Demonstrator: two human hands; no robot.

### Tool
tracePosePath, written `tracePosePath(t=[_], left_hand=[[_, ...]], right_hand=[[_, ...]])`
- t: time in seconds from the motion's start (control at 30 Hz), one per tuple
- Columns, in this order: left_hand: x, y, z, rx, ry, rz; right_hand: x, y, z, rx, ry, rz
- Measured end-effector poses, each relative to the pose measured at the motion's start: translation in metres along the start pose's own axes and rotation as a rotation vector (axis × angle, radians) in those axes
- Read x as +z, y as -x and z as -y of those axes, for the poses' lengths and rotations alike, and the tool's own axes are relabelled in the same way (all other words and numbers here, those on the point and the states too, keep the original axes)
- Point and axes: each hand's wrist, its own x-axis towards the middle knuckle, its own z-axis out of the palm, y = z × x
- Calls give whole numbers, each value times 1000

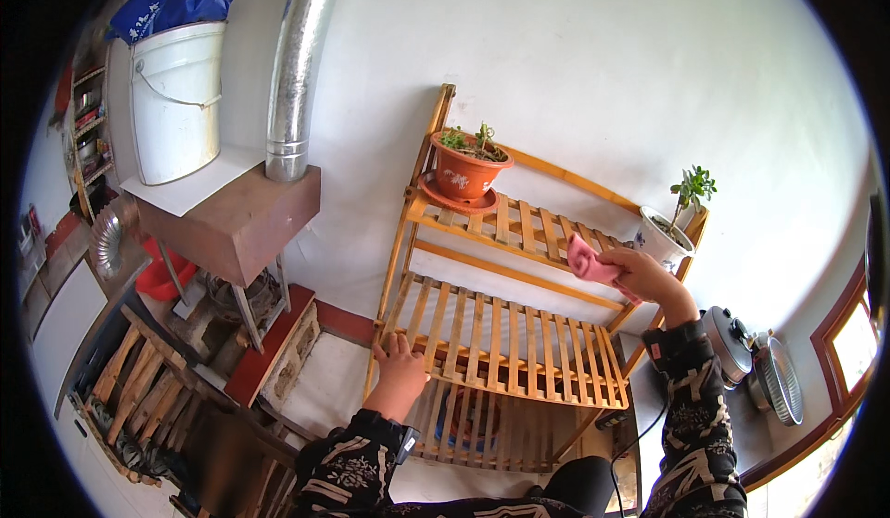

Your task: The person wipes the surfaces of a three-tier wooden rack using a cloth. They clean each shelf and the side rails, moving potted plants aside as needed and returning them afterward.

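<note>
My right hand (pixel 643 278) is closed on a folded pink cloth (pixel 591 261), held at the front edge of the upper shelf of a slatted wooden rack (pixel 521 229), near a white pot (pixel 664 236) with a small green plant. My left hand (pixel 398 372) rests at the left front corner of the middle shelf (pixel 480 330), fingers spread, with no object seen in it. A terracotta-coloured pot (pixel 469 167) with low green plants stands in its saucer at the upper shelf's left end. Both pots are clear of my hands.
Left of the rack, a brown metal box (pixel 236 212) on legs bears a white bucket (pixel 177 101) and a metal flue pipe (pixel 295 73). Split firewood (pixel 139 386) lies at lower left. At right, a lidded metal pot (pixel 726 344) stands on a counter, with a black cable (pixel 640 438) nearby.
</note>
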Motion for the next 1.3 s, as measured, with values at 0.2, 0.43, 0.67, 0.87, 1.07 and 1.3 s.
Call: tracePosePath(t=[0.2, 0.43, 0.67, 0.87, 1.07, 1.3], left_hand=[[4, -2, 0, -3, -16, -5], [6, -5, 2, 1, -30, 1], [6, -3, 5, 26, -15, -45], [4, -1, 6, 29, -7, -36], [5, -3, 5, 16, 15, -4], [4, -2, 3, 9, 12, -5]], right_hand=[[-41, -10, 9, 77, -35, -292], [19, -92, -51, 65, 250, -373], [19, -69, -63, 276, -57, -108], [13, -16, -32, 103, 9, -153], [-14, -6, -17, 199, -24, -93], [22, -68, -36, 164, 239, -260]])
